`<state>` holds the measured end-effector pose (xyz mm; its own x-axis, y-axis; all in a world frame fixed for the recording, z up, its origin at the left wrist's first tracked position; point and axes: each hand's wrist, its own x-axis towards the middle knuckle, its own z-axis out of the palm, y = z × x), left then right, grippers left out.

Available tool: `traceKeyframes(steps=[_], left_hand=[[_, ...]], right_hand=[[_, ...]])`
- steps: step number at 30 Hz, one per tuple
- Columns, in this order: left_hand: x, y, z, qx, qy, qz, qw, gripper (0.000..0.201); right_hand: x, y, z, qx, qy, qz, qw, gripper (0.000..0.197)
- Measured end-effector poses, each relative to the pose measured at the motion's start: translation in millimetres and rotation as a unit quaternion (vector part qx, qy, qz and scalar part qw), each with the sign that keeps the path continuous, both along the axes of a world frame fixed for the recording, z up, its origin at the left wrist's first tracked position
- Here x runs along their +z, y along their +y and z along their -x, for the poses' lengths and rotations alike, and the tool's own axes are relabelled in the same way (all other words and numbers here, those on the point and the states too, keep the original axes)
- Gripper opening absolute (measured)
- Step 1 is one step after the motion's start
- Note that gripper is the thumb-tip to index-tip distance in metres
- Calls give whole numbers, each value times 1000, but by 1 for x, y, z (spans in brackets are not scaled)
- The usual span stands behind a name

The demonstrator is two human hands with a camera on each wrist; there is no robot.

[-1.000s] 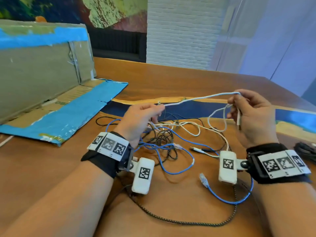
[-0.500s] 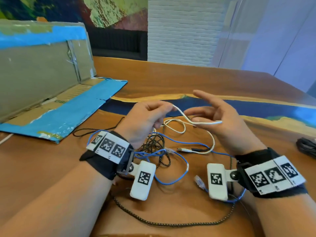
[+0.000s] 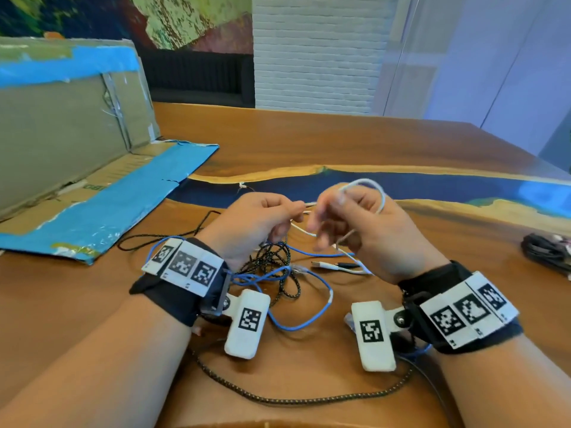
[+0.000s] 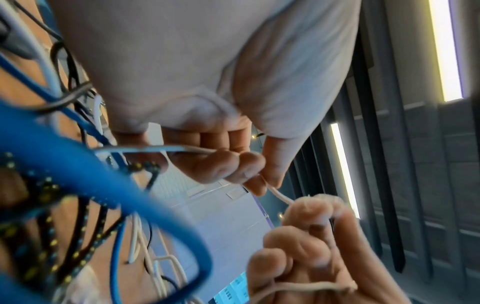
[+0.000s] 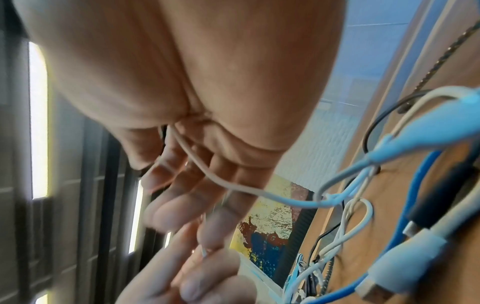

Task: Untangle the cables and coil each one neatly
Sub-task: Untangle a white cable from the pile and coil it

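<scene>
A thin white cable [image 3: 372,185] is looped over the fingers of my right hand [image 3: 335,211], which holds it above the tangle. My left hand [image 3: 295,211] pinches the same cable just to the left; in the left wrist view my fingertips [image 4: 244,172] clamp the white cable [image 4: 281,196] where it runs into the right hand [image 4: 311,216]. In the right wrist view the white cable [image 5: 228,185] crosses my palm. Below on the table lie a blue cable [image 3: 309,324], a black braided cable [image 3: 278,267] and a white USB plug [image 3: 321,264], still crossed over each other.
A folded cardboard sheet with blue tape [image 3: 102,211] lies at the left. A bundle of black cable [image 3: 543,251] sits at the right edge. The wooden table [image 3: 340,143] has a dark blue strip [image 3: 448,188] running across it beyond my hands.
My hands, held apart with the white cable stretched between them, have come together. The right hand has turned, and the cable now loops over its fingers.
</scene>
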<state>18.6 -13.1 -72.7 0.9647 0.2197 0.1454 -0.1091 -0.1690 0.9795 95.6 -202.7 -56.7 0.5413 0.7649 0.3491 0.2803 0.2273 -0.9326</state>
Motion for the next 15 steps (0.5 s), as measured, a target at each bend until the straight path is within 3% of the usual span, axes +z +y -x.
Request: traceKeyframes(steps=[3,6,8,9,12,15], left_hand=[[4,11,1,33,-9,20,999,27],[6,21,2,75,-39,92,992,20],[9,23,2,94,-57,149,983,20],[11,21,2,95,-67,179,977,22],[15,14,3,81,-105,235,963,26],[19,7,5,71,-122,246,959,27]], right_hand=[[4,-1,-11,-84,151,-165,971,33],[8,-10,-25,-147,163,-239,946,23],[6,-14,-32,-167,130,-207,955,16],[4,-14,-35,-177,103,-169,964,21],[-3,-16,-35,-146,40,-25,988,45],[-6,-17,-31,-33,76,76,994,87]])
